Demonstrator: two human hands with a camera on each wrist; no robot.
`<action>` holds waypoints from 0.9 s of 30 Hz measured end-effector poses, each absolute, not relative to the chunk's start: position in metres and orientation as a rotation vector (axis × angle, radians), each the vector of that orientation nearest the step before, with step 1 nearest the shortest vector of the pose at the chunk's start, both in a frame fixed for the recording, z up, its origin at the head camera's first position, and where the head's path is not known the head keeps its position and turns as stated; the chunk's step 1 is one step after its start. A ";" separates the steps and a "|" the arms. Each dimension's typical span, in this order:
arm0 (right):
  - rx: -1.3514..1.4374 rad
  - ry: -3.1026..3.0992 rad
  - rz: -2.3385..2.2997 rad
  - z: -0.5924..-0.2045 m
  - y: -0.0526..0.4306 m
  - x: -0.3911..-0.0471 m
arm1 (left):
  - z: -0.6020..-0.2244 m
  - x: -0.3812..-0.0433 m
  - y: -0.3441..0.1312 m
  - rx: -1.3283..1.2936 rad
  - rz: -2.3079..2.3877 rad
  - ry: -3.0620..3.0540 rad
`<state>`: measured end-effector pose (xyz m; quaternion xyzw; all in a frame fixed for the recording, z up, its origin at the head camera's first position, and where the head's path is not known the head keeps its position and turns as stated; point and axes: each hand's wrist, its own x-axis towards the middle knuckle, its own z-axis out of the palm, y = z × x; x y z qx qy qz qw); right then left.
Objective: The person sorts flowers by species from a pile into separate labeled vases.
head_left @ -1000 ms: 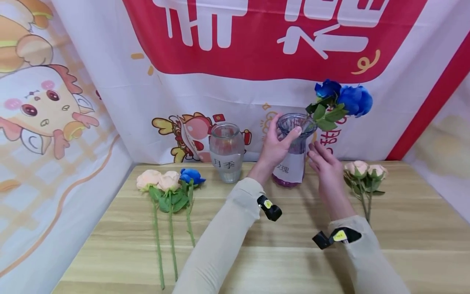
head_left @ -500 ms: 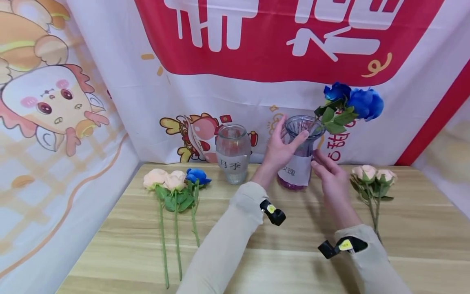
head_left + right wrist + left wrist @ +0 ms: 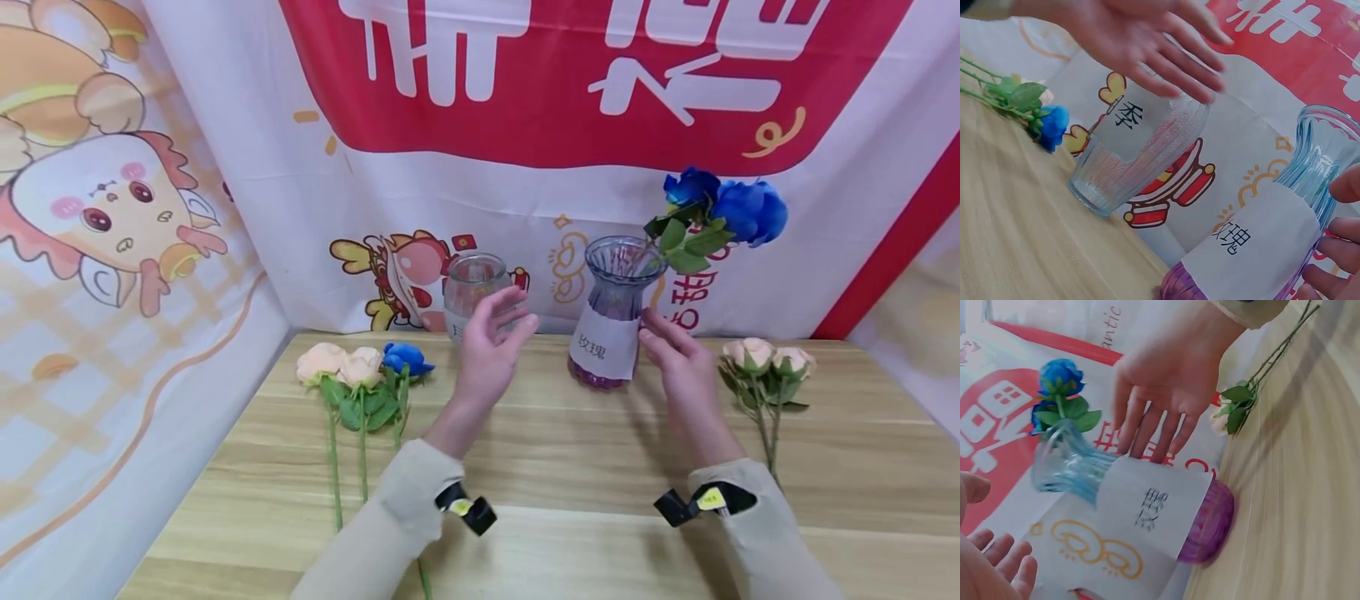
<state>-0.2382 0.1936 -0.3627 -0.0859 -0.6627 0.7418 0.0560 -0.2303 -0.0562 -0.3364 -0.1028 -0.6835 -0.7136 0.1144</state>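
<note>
A flared glass vase (image 3: 613, 304) with a purple base and a white paper label (image 3: 600, 343) stands upright at the back of the table. Two blue roses (image 3: 738, 210) lean out of it to the right. My right hand (image 3: 684, 387) is at the vase's right side, fingers extended, fingertips against or very close to the glass. My left hand (image 3: 487, 354) is raised to the left of this vase, fingers loosely spread, holding nothing. Behind it, a clear ribbed vase (image 3: 1147, 156) with another label is partly hidden in the head view.
Two pale pink flowers (image 3: 360, 367) and a blue rose (image 3: 405, 359) lie on the table (image 3: 570, 467) at left, stems toward me. Two more pale pink flowers (image 3: 750, 354) lie at right. A printed cloth (image 3: 570, 192) hangs behind the table.
My left hand has let go of the flared vase's rim and moved left and down, in front of the clear vase. The right hand stays beside the flared vase. The view has shifted slightly.
</note>
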 end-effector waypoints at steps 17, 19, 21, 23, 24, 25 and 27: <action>-0.254 -2.033 2.227 -0.364 0.195 -0.238 | -0.357 -0.185 -0.166 0.136 -1.989 -2.070; -0.244 -2.064 2.207 -0.365 0.196 -0.238 | -0.361 -0.182 -0.177 0.191 -1.985 -2.080; -0.234 -2.081 2.192 -0.365 0.196 -0.238 | -0.365 -0.178 -0.187 0.240 -1.986 -2.091; -0.229 -2.087 2.191 -0.366 0.197 -0.237 | -0.368 -0.176 -0.195 0.285 -2.002 -2.092; -0.226 -2.087 2.193 -0.366 0.197 -0.237 | -0.370 -0.174 -0.199 0.307 -2.009 -2.095; -0.224 -2.089 2.192 -0.366 0.198 -0.238 | -0.371 -0.173 -0.202 0.333 -2.019 -2.103; -0.225 -2.088 2.194 -0.366 0.198 -0.238 | -0.373 -0.172 -0.207 0.374 -2.036 -2.120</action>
